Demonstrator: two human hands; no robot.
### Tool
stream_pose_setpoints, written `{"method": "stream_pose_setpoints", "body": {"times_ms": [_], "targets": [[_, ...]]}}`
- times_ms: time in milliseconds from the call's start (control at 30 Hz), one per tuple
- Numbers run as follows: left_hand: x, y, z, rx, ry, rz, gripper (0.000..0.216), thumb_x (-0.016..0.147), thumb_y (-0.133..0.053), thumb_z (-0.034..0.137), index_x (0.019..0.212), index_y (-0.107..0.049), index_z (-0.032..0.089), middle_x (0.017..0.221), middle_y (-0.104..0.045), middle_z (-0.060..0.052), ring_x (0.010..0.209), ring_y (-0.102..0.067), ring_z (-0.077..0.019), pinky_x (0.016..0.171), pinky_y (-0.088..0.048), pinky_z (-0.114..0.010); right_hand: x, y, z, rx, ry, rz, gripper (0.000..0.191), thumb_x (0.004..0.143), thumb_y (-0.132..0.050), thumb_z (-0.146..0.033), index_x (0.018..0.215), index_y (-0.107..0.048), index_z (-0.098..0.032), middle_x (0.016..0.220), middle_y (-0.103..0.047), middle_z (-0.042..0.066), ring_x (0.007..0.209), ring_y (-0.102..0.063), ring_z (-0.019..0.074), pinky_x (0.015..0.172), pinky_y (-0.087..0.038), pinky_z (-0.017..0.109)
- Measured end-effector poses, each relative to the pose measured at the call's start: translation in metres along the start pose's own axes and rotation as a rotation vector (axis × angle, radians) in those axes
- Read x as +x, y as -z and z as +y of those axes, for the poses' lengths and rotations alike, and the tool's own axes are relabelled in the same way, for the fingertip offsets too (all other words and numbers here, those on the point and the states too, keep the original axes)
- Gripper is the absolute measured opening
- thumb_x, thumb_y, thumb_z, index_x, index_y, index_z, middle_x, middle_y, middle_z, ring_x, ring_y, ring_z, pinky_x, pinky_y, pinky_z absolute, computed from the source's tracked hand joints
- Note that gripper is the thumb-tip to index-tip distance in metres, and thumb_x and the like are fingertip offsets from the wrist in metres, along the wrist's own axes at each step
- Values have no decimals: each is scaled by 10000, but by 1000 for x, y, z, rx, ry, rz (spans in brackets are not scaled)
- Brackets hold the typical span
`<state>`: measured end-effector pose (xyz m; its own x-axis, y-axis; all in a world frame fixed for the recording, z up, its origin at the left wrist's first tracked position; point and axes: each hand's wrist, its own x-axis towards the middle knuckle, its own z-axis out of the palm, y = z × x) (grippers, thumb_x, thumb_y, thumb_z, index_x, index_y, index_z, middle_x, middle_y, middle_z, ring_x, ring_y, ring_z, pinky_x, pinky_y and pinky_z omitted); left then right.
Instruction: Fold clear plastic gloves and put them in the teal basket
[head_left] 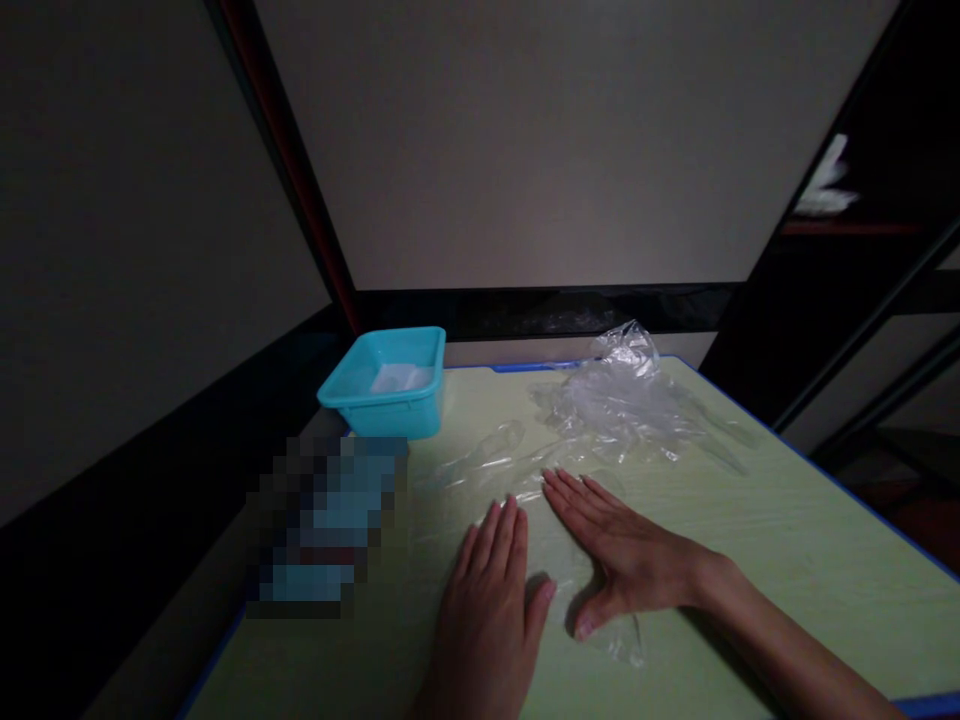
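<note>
A thin clear plastic piece (559,560), which looks like a disposable glove, lies spread on the pale green table. My left hand (491,590) rests flat at its left side, fingers together and pointing away from me, thumb out to the right. From the right, my right hand (607,535) presses flat on it with straight fingers and the thumb spread toward me. Neither hand grips anything. Beyond my fingertips, finger-like strips of the plastic stretch out. A crumpled heap of similar clear plastic (622,400) sits at the back right of the table.
A turquoise plastic basin (390,400) with something white inside stands at the table's back left corner. Nearer along the left edge is a blurred-out blue item (337,525). The blue-edged table (810,570) stands against pale cabinet panels (540,150). A dark shelf is at the right.
</note>
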<state>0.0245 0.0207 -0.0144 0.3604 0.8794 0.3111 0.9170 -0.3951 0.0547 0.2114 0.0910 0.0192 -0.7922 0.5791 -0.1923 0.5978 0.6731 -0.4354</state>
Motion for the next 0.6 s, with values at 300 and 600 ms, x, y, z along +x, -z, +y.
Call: {"method": "stream_pose_setpoints", "body": {"times_ms": [300, 600], "targets": [[-23, 3, -46, 82, 40, -23, 511, 887, -316, 357, 1339, -288, 120, 1387, -332, -91, 1273, -299, -222, 980, -361, -402, 0, 3, -2, -16, -39, -45, 1164, 600, -525, -717, 1378, 27, -50, 1427, 119, 160, 1312, 109, 267, 1073, 29, 425], [-25, 2, -52, 119, 89, -30, 511, 891, -278, 384, 1327, -326, 122, 1382, -340, -88, 1264, -318, -237, 962, -362, -407, -6, 0, -2, -53, 25, 74, 1080, 651, -484, -709, 1390, 0, -88, 1439, 106, 133, 1317, 86, 261, 1077, -14, 431]]}}
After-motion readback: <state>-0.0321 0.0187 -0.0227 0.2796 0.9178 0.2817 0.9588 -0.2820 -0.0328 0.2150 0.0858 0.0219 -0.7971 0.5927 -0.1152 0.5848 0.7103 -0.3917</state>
